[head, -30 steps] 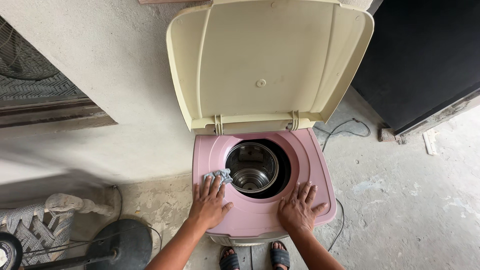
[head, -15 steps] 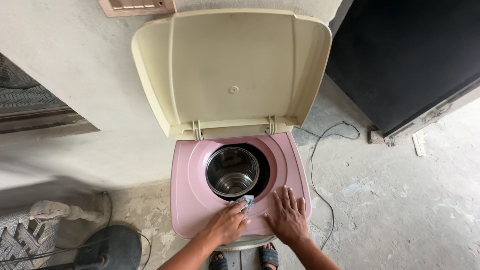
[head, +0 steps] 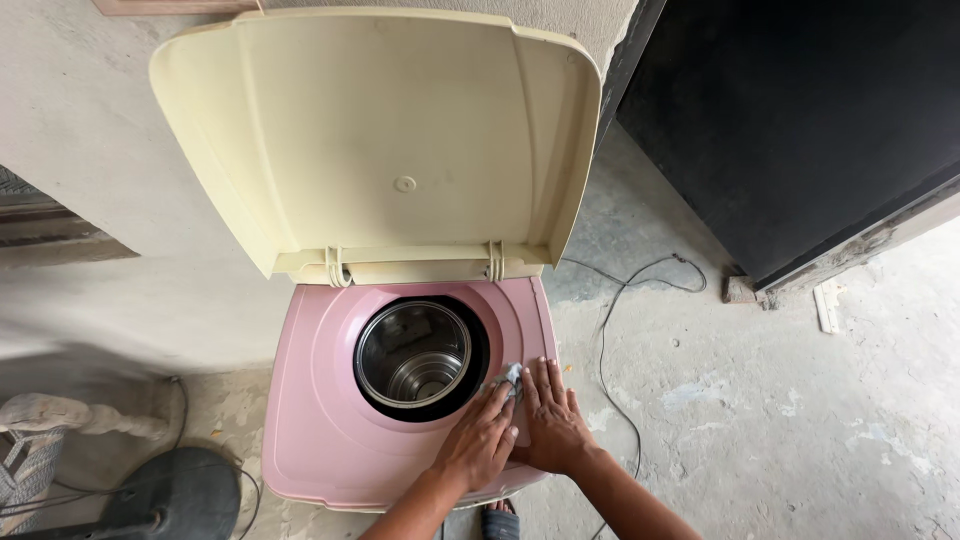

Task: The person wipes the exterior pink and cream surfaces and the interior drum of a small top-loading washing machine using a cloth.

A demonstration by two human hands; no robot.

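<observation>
Now | left hand (head: 483, 440) pressing cloth (head: 507, 379) at drum (head: 415, 352) rim | right hand (head: 550, 420) fingers together | washer (head: 320, 420) right edge near

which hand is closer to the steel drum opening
Left. The left hand presses a small grey cloth on the pink top right at the rim of the steel drum. The right hand lies flat beside it, farther out toward the machine's right edge.

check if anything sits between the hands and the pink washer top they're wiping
Only the small grey cloth, pressed under the left hand on the pink washer top. The right hand lies flat on it, nothing visible beneath.
</observation>
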